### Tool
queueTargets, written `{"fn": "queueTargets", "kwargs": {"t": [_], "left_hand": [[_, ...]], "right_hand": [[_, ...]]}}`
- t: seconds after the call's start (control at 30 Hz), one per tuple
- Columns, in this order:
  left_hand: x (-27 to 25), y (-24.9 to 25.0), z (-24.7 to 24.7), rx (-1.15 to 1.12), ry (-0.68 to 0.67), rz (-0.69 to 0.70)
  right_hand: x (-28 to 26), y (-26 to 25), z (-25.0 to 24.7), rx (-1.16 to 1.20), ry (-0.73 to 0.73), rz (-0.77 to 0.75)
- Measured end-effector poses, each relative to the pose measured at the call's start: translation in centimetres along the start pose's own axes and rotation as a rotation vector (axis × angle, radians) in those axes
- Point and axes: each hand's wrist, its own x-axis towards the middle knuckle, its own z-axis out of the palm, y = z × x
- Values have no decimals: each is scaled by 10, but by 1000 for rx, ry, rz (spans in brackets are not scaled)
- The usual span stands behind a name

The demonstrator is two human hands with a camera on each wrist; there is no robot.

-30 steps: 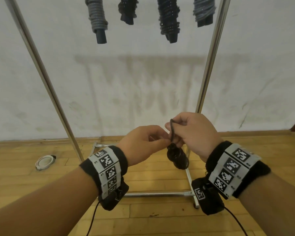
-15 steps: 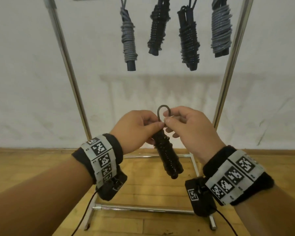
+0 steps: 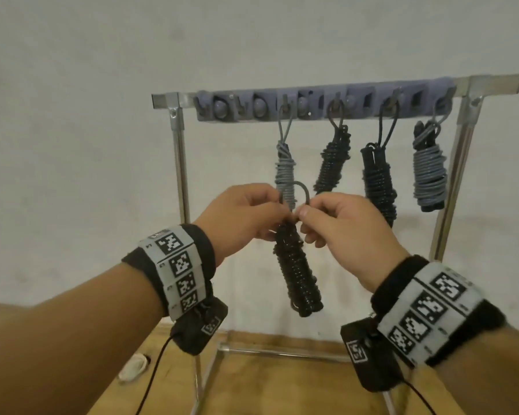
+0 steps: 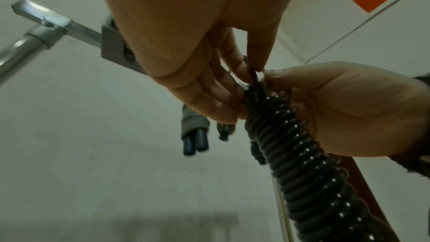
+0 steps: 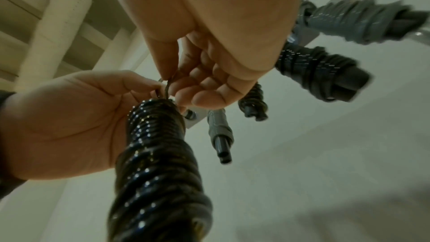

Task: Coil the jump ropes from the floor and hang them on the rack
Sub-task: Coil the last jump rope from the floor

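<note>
I hold a coiled black jump rope in front of the rack, both hands raised to chest height before a pale wall. My left hand and right hand meet at the top of the bundle, thumbs and forefingers of each pinching the base of a small rope loop that stands up above my knuckles. The bundle hangs straight down from that pinch, well clear of the wooden floor.

Behind it, four coiled ropes hang by their loops from the grey hook strip on the rack's top bar: a grey one directly behind my fingers, then two black ones, then a thicker grey one by the right-hand post. The hooks at the strip's left end carry nothing.

A small white object lies on the floor beyond my left forearm, too blurred to identify.
</note>
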Motion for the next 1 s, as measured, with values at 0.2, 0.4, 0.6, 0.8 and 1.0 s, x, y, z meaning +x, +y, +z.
{"fn": "queueTargets", "kwargs": {"t": [0.2, 0.4, 0.6, 0.8, 1.0], "left_hand": [[34, 35, -52, -41, 231, 52], [65, 48, -81, -157, 396, -6], [91, 45, -97, -216, 493, -7], [110, 31, -105, -206, 541, -54], [112, 13, -104, -179, 534, -116]], "right_hand": [[73, -43, 7, 47, 27, -34], [131, -64, 25, -91, 109, -85], [171, -68, 43, -75, 132, -49], [189, -63, 58, 4, 119, 67], [182, -53, 70, 96, 87, 171]]}}
